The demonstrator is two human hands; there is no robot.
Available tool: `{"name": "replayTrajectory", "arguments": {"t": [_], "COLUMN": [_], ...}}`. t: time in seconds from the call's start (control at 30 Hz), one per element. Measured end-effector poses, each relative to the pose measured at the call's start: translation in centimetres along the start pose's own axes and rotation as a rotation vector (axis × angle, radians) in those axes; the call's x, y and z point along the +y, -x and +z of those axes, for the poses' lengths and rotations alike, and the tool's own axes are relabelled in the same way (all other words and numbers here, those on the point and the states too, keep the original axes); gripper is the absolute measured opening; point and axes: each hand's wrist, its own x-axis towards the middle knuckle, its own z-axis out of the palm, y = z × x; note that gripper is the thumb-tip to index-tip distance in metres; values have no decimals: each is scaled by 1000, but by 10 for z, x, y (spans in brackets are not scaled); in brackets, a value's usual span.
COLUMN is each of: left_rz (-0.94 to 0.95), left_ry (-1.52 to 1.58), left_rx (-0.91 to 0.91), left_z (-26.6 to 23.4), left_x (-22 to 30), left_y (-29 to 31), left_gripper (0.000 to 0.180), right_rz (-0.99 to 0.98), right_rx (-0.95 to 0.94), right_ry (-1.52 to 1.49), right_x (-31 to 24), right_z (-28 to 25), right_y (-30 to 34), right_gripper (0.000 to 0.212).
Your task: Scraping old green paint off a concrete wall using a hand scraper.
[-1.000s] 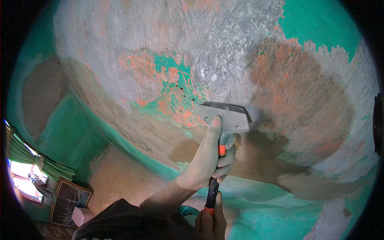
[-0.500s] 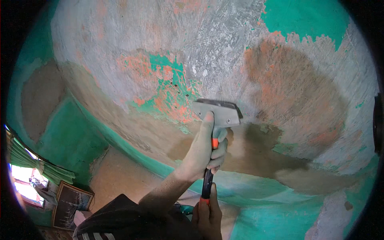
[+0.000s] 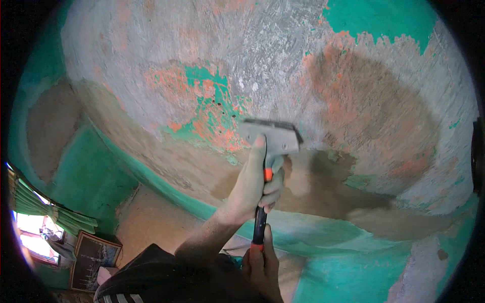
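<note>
A long-handled scraper [image 3: 273,139] with a grey head and a black and orange handle leans up against the patchy wall. Its wide edge lies by the scraped patch of green and orange paint [image 3: 214,108]; whether it touches the surface I cannot tell. My left hand [image 3: 252,184] is closed round the upper handle, thumb laid along the grey head. Lower down, my right hand [image 3: 261,265] grips the handle's end near the orange band, its palm partly hidden.
Bare grey and brown plaster [image 3: 353,111] covers much of the wall, with green paint [image 3: 384,20] at upper right. At lower left are a bright window [image 3: 35,237], a green curtain [image 3: 38,207] and a framed picture [image 3: 93,262]. A dark sleeve [image 3: 156,278] fills the bottom.
The scraper and both hands appear slightly higher and further left. The wall marks have shifted by nearly as much, so the view itself has moved. Both grips look the same.
</note>
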Motion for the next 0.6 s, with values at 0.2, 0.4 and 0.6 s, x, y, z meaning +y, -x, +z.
{"name": "replayTrajectory", "arguments": {"t": [0.2, 0.4, 0.6], "left_rz": [-17, 5, -12], "left_ry": [17, -33, -87], "left_rx": [-4, -15, 30], "left_z": [-6, -11, -9], "left_x": [-3, -2, -4], "left_y": [-1, 1, -2], "left_gripper": [60, 60, 59], "right_rz": [117, -23, 7], "right_rx": [15, -17, 2], "right_ry": [-123, 30, 15], "right_x": [-9, 5, 3], "right_z": [1, -1, -4], "right_y": [-8, -11, -15], "right_gripper": [57, 57, 57]}}
